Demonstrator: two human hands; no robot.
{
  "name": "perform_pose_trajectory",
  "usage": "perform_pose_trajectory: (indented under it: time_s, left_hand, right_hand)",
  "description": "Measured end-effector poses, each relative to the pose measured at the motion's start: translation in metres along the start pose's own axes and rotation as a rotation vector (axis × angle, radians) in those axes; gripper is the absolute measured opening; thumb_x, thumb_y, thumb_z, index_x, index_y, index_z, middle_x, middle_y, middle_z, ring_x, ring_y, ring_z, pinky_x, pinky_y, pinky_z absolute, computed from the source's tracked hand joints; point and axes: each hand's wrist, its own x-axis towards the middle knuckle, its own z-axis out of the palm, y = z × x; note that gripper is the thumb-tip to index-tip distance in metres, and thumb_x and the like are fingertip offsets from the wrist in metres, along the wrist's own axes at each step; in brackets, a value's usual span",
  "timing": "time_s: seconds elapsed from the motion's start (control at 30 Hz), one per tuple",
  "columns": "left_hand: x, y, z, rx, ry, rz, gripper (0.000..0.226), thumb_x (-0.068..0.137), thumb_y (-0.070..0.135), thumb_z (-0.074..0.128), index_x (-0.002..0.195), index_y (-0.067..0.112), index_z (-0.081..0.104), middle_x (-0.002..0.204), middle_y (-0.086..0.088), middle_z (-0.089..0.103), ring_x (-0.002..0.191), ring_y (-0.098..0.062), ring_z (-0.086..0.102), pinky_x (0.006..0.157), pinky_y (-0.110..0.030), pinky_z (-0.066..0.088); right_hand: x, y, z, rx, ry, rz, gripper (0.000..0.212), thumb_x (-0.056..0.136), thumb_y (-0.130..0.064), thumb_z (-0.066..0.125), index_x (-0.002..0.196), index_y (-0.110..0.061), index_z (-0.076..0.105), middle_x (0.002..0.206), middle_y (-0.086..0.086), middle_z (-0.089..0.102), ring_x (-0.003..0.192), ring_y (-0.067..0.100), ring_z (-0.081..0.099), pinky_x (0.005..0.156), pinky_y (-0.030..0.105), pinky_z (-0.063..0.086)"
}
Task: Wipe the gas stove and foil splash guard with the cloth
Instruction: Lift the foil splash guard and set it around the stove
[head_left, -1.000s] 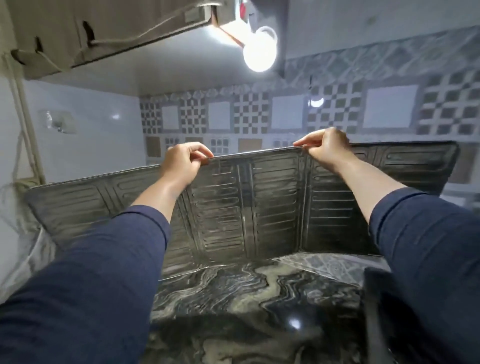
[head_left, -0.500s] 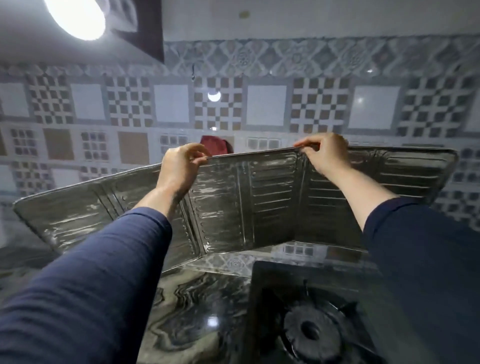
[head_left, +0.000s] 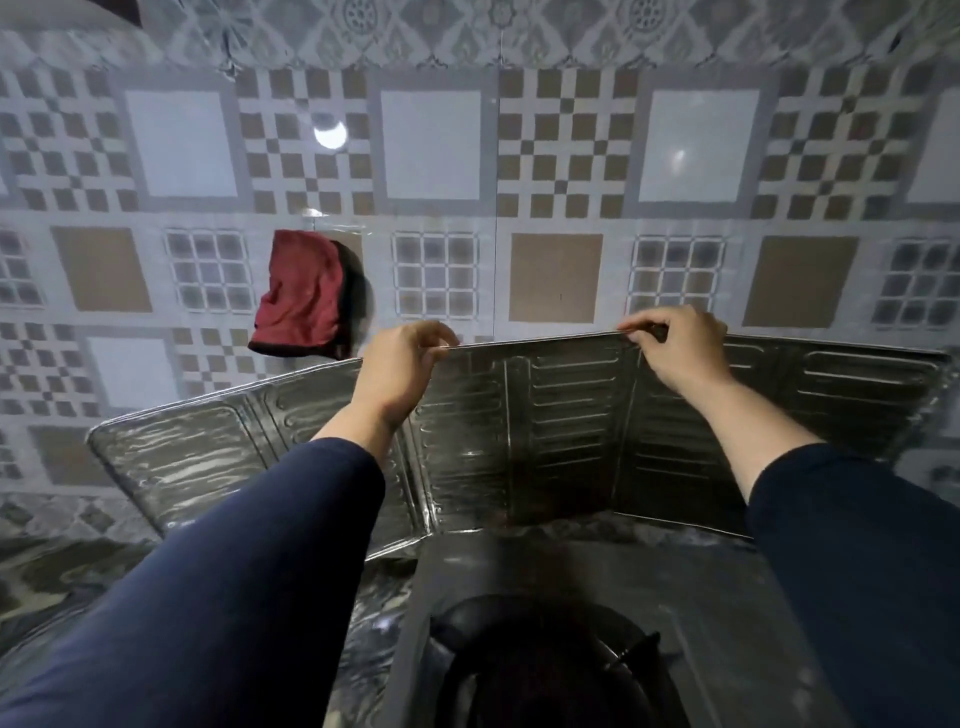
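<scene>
Both hands pinch the top edge of the folded silver foil splash guard (head_left: 519, 431), left hand (head_left: 397, 371) at 11 o'clock, right hand (head_left: 680, 348) at 1, behind the black gas stove (head_left: 597, 623); dark red cloth (head_left: 301, 293) hangs on the tiled wall (head_left: 431, 145).

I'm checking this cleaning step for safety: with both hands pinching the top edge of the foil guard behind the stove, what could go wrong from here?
1. The foil splash guard is thin and held only by pinch grips of the left hand and right hand; it may crease or tear at its folds.
2. Its bottom edge sits close to the gas stove and could snag there.
3. The red cloth hangs on the wall, so a hand must release to fetch it.
</scene>
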Motion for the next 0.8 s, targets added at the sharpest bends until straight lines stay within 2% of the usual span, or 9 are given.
perform_pose_trajectory:
  time_s: [0.13,0.23,0.33,0.43,0.53,0.67,0.8]
  left_hand:
    - [0.001,-0.02,0.039,0.016,-0.078,-0.03,0.018,0.083,0.011,0.064,0.086,0.028,0.071,0.08,0.003,0.07,0.083,-0.019,0.066,0.079,-0.037,0.052]
    - [-0.001,-0.031,0.063,0.011,-0.113,-0.051,0.018,0.086,0.012,0.063,0.087,0.028,0.071,0.081,0.002,0.07,0.082,-0.018,0.066,0.079,-0.038,0.052]
    - [-0.003,-0.037,0.082,0.009,-0.136,-0.055,0.017,0.087,0.015,0.063,0.088,0.03,0.07,0.084,0.002,0.071,0.084,-0.018,0.066,0.08,-0.039,0.052]
    - [-0.005,-0.035,0.095,0.021,-0.137,-0.051,0.013,0.089,0.018,0.063,0.092,0.028,0.071,0.089,0.0,0.072,0.087,-0.018,0.066,0.079,-0.033,0.051]
    - [-0.004,-0.034,0.099,0.043,-0.101,-0.061,0.012,0.089,0.019,0.063,0.095,0.025,0.072,0.092,0.0,0.073,0.089,-0.016,0.066,0.08,-0.03,0.048]
    - [-0.003,-0.037,0.098,0.051,-0.129,-0.044,0.012,0.09,0.019,0.062,0.097,0.026,0.07,0.094,0.002,0.073,0.093,-0.016,0.068,0.086,-0.034,0.05]
    - [-0.001,-0.043,0.084,0.177,-0.18,0.013,0.022,0.094,0.027,0.057,0.115,0.029,0.06,0.106,0.006,0.071,0.104,-0.019,0.064,0.096,-0.042,0.042]
  right_hand:
    - [-0.004,0.041,0.028,0.044,-0.045,0.035,0.025,0.083,-0.011,0.068,0.091,-0.035,0.072,0.1,-0.002,0.074,0.103,0.024,0.063,0.1,0.051,0.04]
    - [-0.01,0.063,0.044,0.025,-0.071,0.083,0.02,0.084,-0.012,0.067,0.091,-0.029,0.075,0.1,-0.003,0.074,0.105,0.024,0.062,0.101,0.051,0.039]
    - [-0.018,0.084,0.055,0.064,-0.126,0.132,0.022,0.085,-0.013,0.067,0.09,-0.033,0.073,0.102,-0.005,0.073,0.107,0.023,0.062,0.099,0.051,0.043]
    - [-0.026,0.095,0.062,-0.025,-0.107,0.15,0.021,0.086,-0.019,0.065,0.091,-0.038,0.071,0.101,-0.006,0.073,0.106,0.025,0.06,0.099,0.047,0.039]
    - [-0.029,0.083,0.068,-0.128,-0.091,0.08,0.019,0.085,-0.025,0.064,0.1,-0.036,0.071,0.103,-0.006,0.072,0.108,0.025,0.056,0.092,0.037,0.03]
    - [-0.026,0.048,0.094,-0.023,-0.196,-0.032,0.019,0.087,-0.029,0.063,0.102,-0.037,0.072,0.107,-0.013,0.072,0.108,0.017,0.059,0.095,0.036,0.033]
    - [-0.026,0.012,0.123,0.06,-0.226,-0.086,0.018,0.088,-0.027,0.063,0.101,-0.035,0.072,0.108,-0.014,0.071,0.109,0.014,0.058,0.097,0.037,0.035]
